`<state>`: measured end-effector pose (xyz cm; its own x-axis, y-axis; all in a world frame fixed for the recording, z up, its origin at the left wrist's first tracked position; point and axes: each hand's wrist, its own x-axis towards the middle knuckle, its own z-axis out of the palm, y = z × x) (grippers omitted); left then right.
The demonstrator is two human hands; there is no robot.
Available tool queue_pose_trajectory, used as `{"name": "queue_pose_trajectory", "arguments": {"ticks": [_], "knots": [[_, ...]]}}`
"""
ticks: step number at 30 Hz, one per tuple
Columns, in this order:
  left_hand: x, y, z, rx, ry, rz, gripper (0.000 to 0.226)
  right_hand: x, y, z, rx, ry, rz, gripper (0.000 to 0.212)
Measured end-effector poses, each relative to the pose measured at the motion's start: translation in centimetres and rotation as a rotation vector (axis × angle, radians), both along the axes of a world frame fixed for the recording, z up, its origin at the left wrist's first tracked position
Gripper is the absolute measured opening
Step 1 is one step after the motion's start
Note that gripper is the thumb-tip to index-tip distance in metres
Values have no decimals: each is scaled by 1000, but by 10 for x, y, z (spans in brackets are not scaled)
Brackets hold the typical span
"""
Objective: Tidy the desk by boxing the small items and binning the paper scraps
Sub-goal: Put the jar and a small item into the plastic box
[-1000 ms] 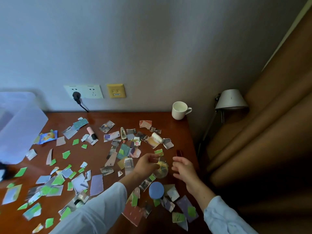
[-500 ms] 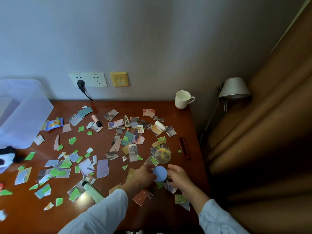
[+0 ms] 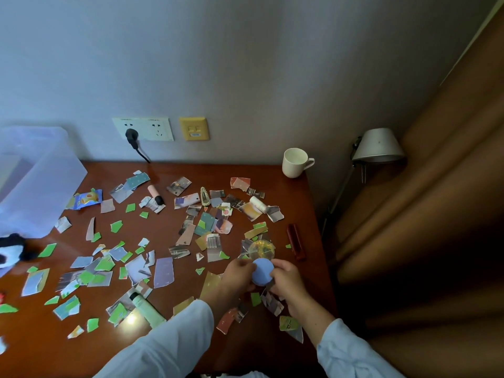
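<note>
L hand [image 3: 237, 274] + R hand [image 3: 286, 279] are both pinching blue round item [image 3: 262, 270] by its edges, over desk's [image 3: 272, 175] front-right, just beside clear yellow-flecked dish [image 3: 261, 249]; underside hidden. Clear box [image 3: 41, 181] is sitting far left, cut off by frame.

A pale grey wall [image 3: 245, 64] rises behind the reddish-brown tabletop [image 3: 259, 170]. On it, low down, sits a white double socket [image 3: 161, 129] with a black plug [image 3: 131, 134] in its left outlet, the cable [image 3: 143, 155] dropping toward the tabletop's back edge. A yellow plate [image 3: 194, 129] is just beside the socket on the right. A white mug [image 3: 294, 162] stands upright at the back right corner, handle pointing right. Beyond it hangs a grey lamp shade [image 3: 378, 145] against a brown curtain [image 3: 450, 186].
</note>
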<state>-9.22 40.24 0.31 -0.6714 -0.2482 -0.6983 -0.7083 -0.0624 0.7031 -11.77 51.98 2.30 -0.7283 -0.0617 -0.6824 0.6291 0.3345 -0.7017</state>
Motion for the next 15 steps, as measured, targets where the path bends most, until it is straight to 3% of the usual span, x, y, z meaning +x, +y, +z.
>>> {"name": "queue_pose_trajectory", "arguments": {"ticks": [5, 8, 15], "knots": [[-12, 7, 5, 119, 79, 9, 37, -19, 0, 13, -51, 57, -206, 31], [-18, 17, 8, 179, 77, -44, 33, -27, 2, 20, -88, 82, -230, 29], [-41, 17, 6, 225, 65, -63, 48, -51, 16, 10, -117, 108, -320, 30]]}}
